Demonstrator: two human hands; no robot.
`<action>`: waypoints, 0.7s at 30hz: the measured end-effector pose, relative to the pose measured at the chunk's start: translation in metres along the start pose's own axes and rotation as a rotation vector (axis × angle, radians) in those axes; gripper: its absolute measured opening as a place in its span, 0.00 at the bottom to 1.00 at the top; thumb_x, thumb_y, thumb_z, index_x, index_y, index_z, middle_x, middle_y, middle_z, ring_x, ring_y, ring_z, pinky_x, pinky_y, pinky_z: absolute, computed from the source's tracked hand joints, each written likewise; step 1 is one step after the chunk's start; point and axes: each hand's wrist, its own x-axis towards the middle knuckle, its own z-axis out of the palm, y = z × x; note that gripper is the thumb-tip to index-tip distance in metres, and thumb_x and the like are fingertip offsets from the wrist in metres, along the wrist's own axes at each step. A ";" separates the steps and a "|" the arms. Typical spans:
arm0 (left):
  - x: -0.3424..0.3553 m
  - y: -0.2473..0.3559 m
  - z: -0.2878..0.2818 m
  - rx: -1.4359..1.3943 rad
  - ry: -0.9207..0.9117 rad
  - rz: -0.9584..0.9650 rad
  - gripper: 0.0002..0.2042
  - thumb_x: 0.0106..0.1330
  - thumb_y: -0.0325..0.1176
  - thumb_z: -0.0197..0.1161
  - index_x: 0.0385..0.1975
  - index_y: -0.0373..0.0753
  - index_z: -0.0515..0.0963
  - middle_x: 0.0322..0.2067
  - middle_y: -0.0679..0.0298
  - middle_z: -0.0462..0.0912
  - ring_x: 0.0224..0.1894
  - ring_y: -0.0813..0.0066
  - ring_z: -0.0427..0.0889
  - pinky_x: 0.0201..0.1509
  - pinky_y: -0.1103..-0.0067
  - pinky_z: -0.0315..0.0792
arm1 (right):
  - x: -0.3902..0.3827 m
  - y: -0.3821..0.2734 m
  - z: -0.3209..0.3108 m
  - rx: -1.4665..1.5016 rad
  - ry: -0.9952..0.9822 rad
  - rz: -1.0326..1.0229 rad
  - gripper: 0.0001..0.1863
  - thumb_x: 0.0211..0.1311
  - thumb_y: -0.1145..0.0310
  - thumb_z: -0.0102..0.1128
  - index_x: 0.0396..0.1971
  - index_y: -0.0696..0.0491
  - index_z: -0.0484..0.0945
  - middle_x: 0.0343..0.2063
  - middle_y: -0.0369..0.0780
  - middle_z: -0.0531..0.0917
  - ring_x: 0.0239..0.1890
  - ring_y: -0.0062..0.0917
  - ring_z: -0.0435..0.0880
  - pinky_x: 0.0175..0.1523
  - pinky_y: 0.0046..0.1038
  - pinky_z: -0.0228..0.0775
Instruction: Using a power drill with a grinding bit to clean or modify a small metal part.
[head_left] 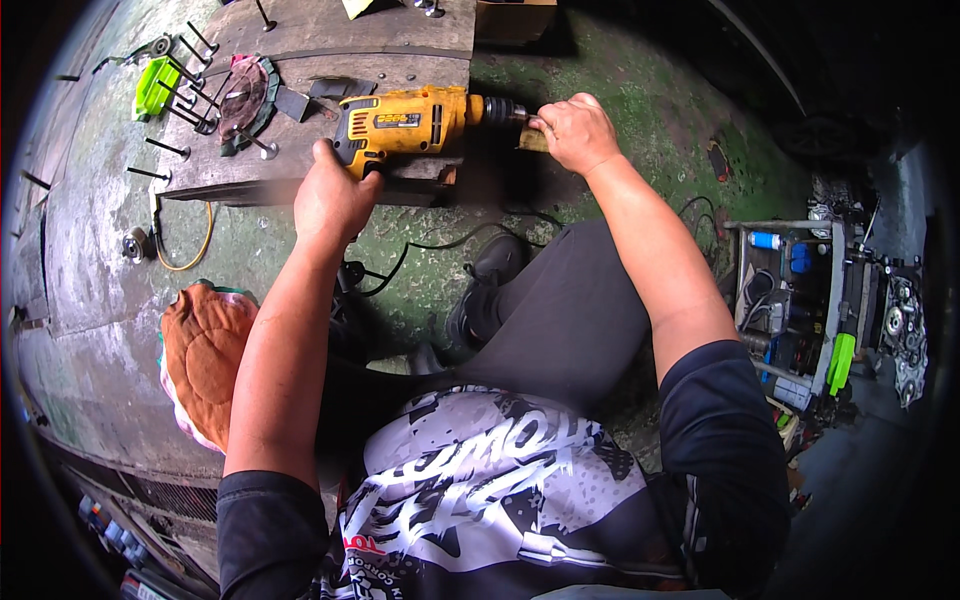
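Nearest: a black, white and grey printed shirt (490,490) with black sleeves, then dark trousers (560,315) and a black shoe (497,260) on the worn green floor (430,285). To the left, a crumpled orange-brown cloth (205,350) lies by the left forearm. To the right, well apart from the hands, stands a grey metal-framed rack (836,290) of mixed parts, with a slim lime-green object (842,362) at its outer side.

Left hand (338,195): wrapped round the grip of a yellow-and-black power drill (415,118). The drill is held level over the near part of the desk, chuck pointing right.

Right hand (575,135): at the front end of the black-and-silver chuck (498,111), beyond the desk's right edge; fingers curled in. A flat tan-yellow piece (533,139) shows just below the fingertips. Cannot tell whether they pinch this piece or something at the chuck's tip.

Under and beyond the drill: a weathered grey wooden desk (345,35). On its left part, a pinkish-brown cloth (246,95), dark flat pieces (292,104) just beside it, and several dark-stemmed, disc-headed metal valves (180,152), stems up. Further left, a bright lime-green object (155,88). Farthest, past the desk's upper right corner, a brown box (515,20), partly in shadow.
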 end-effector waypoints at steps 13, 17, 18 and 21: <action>0.000 0.001 0.000 -0.011 -0.001 -0.006 0.33 0.57 0.44 0.66 0.58 0.30 0.64 0.40 0.35 0.84 0.46 0.37 0.84 0.52 0.57 0.76 | -0.003 0.002 -0.001 0.007 0.011 0.014 0.12 0.67 0.58 0.59 0.27 0.48 0.83 0.29 0.40 0.87 0.38 0.35 0.85 0.56 0.35 0.68; 0.001 -0.001 0.000 -0.007 -0.009 -0.006 0.33 0.57 0.44 0.66 0.57 0.30 0.64 0.40 0.35 0.84 0.46 0.37 0.84 0.52 0.57 0.77 | -0.001 -0.001 0.000 0.019 0.028 0.013 0.12 0.66 0.58 0.59 0.26 0.49 0.82 0.28 0.40 0.87 0.38 0.36 0.85 0.55 0.36 0.68; 0.001 -0.001 0.000 -0.003 -0.012 -0.010 0.33 0.57 0.44 0.66 0.57 0.29 0.64 0.40 0.35 0.84 0.46 0.37 0.84 0.52 0.57 0.77 | -0.001 -0.001 0.000 0.019 0.028 0.012 0.12 0.66 0.58 0.59 0.26 0.49 0.82 0.28 0.40 0.87 0.38 0.36 0.85 0.55 0.36 0.68; 0.000 0.003 -0.001 -0.005 -0.014 -0.005 0.33 0.57 0.44 0.67 0.56 0.29 0.64 0.40 0.35 0.83 0.46 0.37 0.84 0.52 0.57 0.77 | -0.003 0.002 0.003 0.012 0.049 0.003 0.13 0.66 0.58 0.60 0.25 0.49 0.82 0.27 0.40 0.86 0.37 0.36 0.85 0.55 0.36 0.69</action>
